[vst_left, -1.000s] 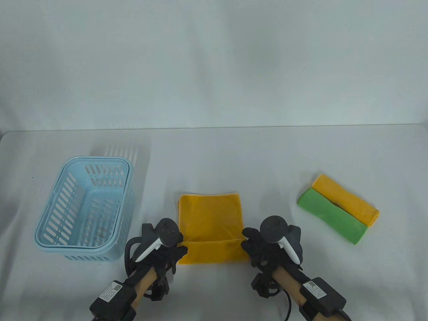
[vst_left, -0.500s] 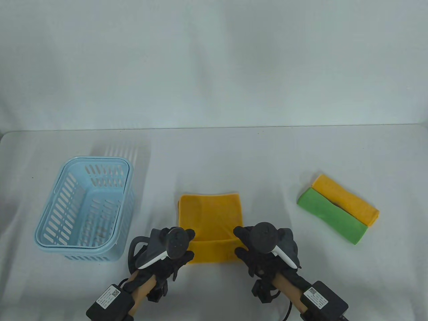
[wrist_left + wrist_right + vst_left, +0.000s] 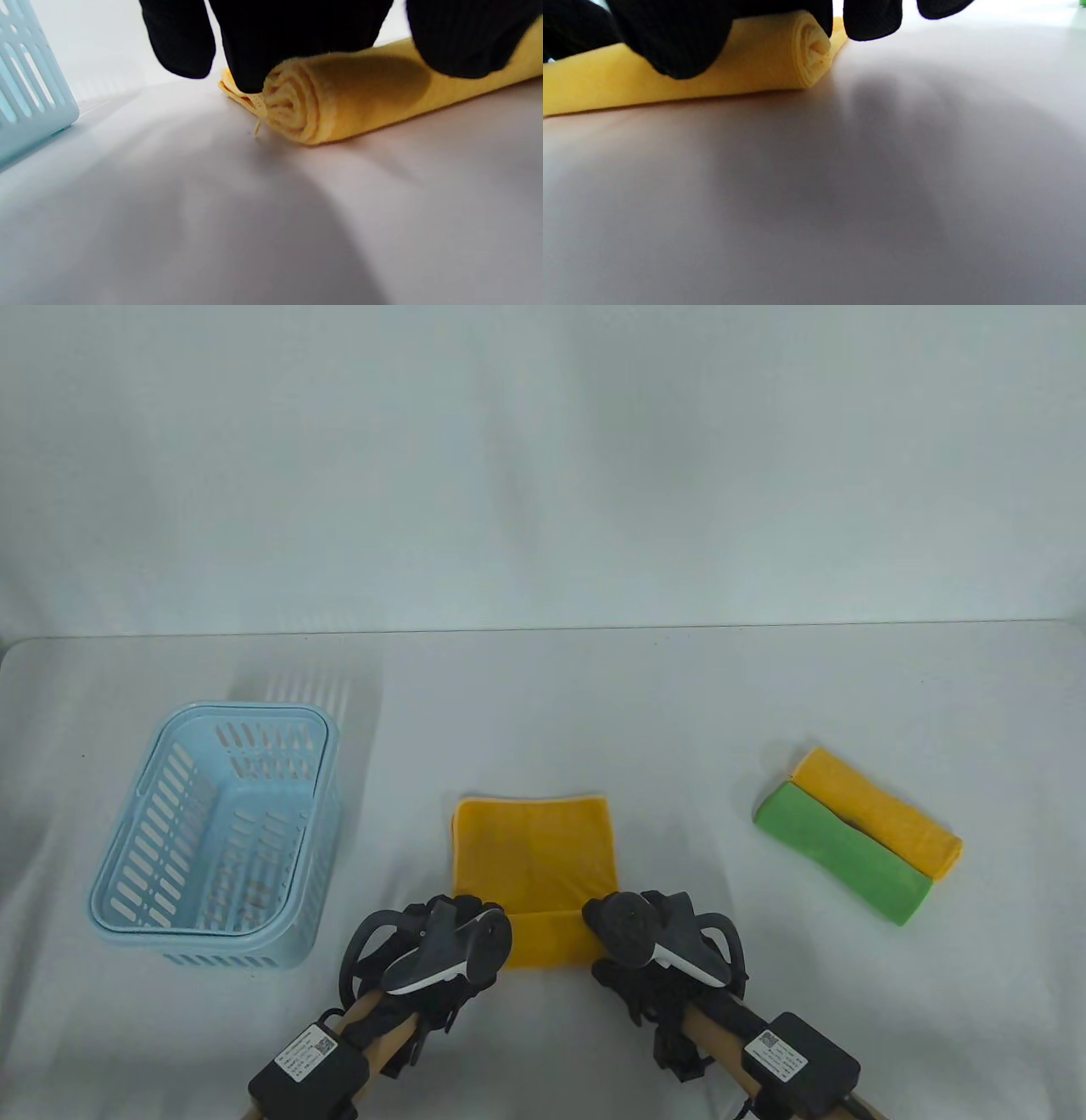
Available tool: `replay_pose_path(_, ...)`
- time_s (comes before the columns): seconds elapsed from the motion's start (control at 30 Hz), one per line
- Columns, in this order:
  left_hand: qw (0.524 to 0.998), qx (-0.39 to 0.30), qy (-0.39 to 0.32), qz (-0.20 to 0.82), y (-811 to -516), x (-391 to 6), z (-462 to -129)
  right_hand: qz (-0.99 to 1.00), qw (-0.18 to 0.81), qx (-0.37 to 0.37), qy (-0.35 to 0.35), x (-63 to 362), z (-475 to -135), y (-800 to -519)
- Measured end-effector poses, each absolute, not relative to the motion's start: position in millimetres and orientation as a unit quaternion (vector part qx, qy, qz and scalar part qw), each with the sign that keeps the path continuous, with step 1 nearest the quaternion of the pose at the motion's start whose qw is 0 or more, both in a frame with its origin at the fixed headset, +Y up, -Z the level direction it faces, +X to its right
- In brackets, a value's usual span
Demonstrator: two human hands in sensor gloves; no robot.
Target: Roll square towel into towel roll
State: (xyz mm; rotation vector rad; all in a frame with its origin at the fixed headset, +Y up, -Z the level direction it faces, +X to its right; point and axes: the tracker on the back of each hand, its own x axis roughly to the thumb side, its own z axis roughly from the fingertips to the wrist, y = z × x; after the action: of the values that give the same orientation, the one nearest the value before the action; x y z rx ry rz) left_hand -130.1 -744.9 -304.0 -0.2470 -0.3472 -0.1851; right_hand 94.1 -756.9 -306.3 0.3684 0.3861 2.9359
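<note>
I have both hands on the near end of the yellow towel [image 3: 533, 848], which lies flat on the desk [image 3: 543, 704] between the blue basket [image 3: 216, 848] and the two folded cloths, yellow [image 3: 878, 810] and green [image 3: 836, 853], off to my right. The near part is already wound into a short roll [image 3: 547, 940]; the far part is flat. My left hand [image 3: 445, 950] curls over the roll's left end, fingers [image 3: 297, 38] draped across the top and clamped lightly on it; my right hand [image 3: 649, 942] has the same grip at the right end, fingers [image 3: 670, 38] wrapped over the cloth. To do this well, I judge I should push both ends forward at the same pace, so the roll stays square to the towel's side edges and does not cone. I want light downward pressure to keep the layers snug, and fingertips tucking the cloth under with each turn. The spiral at each end looks fairly tight, so even pressure matters most.
</note>
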Motion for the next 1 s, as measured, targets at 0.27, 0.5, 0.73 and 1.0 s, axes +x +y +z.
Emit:
replay_pose_path(0.27,0.97,-0.15,-0.166,-0.095,-755,-131,-308,0.979,0.08,0.116,0.146,98,-310,-764)
replay_pose_path(0.5,0.97,-0.164,-0.152,-0.096,-761,-135,-312,0.98,0.078,0.108,0.146,98,-312,-767)
replay_pose_path(0.73,0.974,-0.176,-0.141,-0.021,-750,-144,-317,0.974,0.144,0.097,0.144,107,-317,-761)
replay_pose_path(1.0,0.97,-0.196,-0.065,0.125,-738,-166,-322,0.946,0.28,0.033,0.163,122,-320,-752)
